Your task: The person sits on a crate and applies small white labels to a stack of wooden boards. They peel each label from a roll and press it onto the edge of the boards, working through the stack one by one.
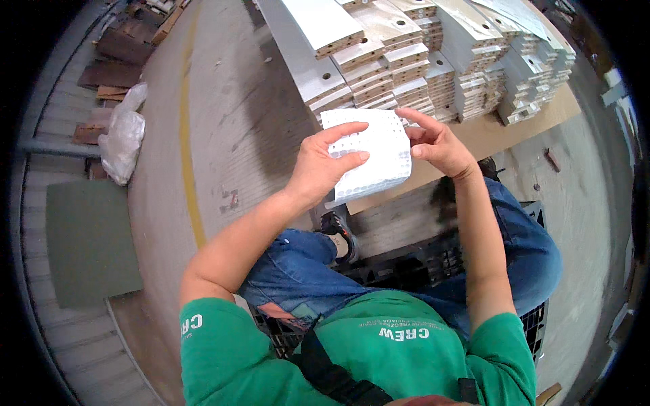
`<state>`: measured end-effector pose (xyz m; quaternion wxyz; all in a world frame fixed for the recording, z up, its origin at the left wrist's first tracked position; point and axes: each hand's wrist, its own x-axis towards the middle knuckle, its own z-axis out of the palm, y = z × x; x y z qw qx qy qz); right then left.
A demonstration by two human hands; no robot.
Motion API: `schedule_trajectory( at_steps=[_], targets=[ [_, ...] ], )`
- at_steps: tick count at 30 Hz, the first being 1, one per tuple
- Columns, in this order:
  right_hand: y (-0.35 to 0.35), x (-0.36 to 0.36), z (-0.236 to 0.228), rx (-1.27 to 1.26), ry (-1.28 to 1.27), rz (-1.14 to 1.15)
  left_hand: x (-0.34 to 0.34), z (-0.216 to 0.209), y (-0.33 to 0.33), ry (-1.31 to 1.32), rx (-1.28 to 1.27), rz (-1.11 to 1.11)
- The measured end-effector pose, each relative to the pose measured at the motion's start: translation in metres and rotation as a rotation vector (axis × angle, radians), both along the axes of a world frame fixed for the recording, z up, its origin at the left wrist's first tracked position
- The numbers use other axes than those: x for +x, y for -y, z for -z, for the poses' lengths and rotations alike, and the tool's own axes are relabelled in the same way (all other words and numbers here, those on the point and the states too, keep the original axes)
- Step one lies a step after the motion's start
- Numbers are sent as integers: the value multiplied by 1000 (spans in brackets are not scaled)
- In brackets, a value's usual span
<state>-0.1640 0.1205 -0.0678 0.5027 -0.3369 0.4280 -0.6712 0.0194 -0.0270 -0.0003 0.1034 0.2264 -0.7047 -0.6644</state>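
Observation:
A white sheet of small round stickers is up in front of me, its lower part curling under. My left hand is closed on its left side, thumb and index finger lying on the face. At the opposite edge is my right hand, fingers curled, the index fingertip on the upper corner and the thumb by the side edge. Whether a loose sticker is between these fingers is too small to tell. Just beyond the sheet are stacked white boards with round holes and dotted ends.
The boards rest on a brown sheet-covered surface. Black plastic pallets are beneath my legs. A yellow line runs along the concrete floor at left. Farther left are a plastic bag, brown boards and a green panel.

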Motion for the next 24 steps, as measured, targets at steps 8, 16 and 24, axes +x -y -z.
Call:
schedule_trajectory(
  at_steps=[8,16,24],
  targets=[
    [17,45,-18,5,-10,246,7,-7,5,-8,-139,-22],
    [14,45,-28,69,-178,271,9,-18,6,45,-346,4],
    [15,42,-22,205,-281,268,5,-12,19,204,-217,5]
  ],
)
